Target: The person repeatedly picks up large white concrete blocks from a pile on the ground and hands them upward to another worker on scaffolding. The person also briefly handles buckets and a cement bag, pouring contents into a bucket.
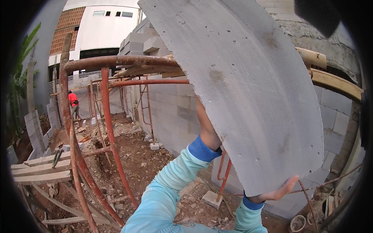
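Observation:
A large grey concrete block [252, 93] is raised in front of me, tilted, its broad pitted face filling much of the upper right. My right hand [276, 192] supports its lower end, palm under the edge and fingers showing at the corner. Behind the block's left edge reaches my left forearm [205, 126], in a light blue sleeve with a dark blue cuff. The block covers my left hand, which bears it from behind; its fingers are hidden.
Rusty red scaffold tubing [120, 60] stands at left, beside stacked timber planks [42, 171]. A block wall [171, 105] runs along the right, with wooden poles [312, 57] above. Rubble covers the dirt floor [132, 155]. Farther off stands a person in red [73, 99].

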A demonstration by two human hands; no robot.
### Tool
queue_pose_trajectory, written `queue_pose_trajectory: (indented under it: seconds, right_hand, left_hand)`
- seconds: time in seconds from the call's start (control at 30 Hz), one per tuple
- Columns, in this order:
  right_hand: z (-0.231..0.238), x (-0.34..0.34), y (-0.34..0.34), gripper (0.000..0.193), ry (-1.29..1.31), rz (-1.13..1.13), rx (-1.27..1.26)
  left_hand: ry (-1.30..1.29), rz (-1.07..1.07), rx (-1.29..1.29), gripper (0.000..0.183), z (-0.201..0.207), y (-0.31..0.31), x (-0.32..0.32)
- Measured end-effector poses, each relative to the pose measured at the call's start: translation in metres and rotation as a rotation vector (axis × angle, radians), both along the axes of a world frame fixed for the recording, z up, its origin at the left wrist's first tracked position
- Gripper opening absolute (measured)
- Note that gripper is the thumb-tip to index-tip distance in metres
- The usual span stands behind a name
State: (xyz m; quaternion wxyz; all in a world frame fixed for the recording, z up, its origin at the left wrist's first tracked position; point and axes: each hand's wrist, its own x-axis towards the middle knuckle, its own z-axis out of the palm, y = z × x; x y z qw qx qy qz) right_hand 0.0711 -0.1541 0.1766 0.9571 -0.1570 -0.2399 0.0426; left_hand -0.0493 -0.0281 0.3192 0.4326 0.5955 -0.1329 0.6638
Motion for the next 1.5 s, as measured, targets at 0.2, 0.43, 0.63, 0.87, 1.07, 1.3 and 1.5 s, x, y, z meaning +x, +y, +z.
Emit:
queue_pose_trajectory:
  seconds: [0.2,0.43,0.63,0.87,1.07,1.3,1.5]
  right_hand:
    - [0.057,-0.007,0.052,0.076,-0.432,-0.574,0.009]
    - [0.203,-0.051,0.068,0.059,-0.500,-0.615,0.401]
    - [0.270,-0.063,0.090,0.068,-0.574,-0.533,0.486]
    - [0.313,-0.069,0.126,0.057,-0.641,-0.641,0.421]
    - [0.325,-0.086,0.164,0.048,-0.645,-0.688,0.336]
    - [0.354,-0.088,0.186,0.038,-0.734,-0.805,0.240]
    - [0.309,-0.083,0.204,0.030,-0.973,-0.992,0.264]
  left_hand:
    - [-0.173,-0.246,0.019,0.052,0.081,0.056,-0.016]
    - [-0.203,-0.390,-0.096,0.053,0.187,0.126,-0.023]
    - [-0.223,-0.378,-0.161,0.052,0.238,0.155,-0.025]
    - [-0.240,-0.250,-0.288,0.051,0.241,0.174,-0.033]
    - [-0.196,-0.039,-0.464,0.050,0.191,0.167,-0.033]
    - [0.349,-0.001,-0.335,0.034,-0.010,0.155,-0.034]
    - [0.673,-0.246,-0.557,0.025,-0.145,0.229,-0.041]
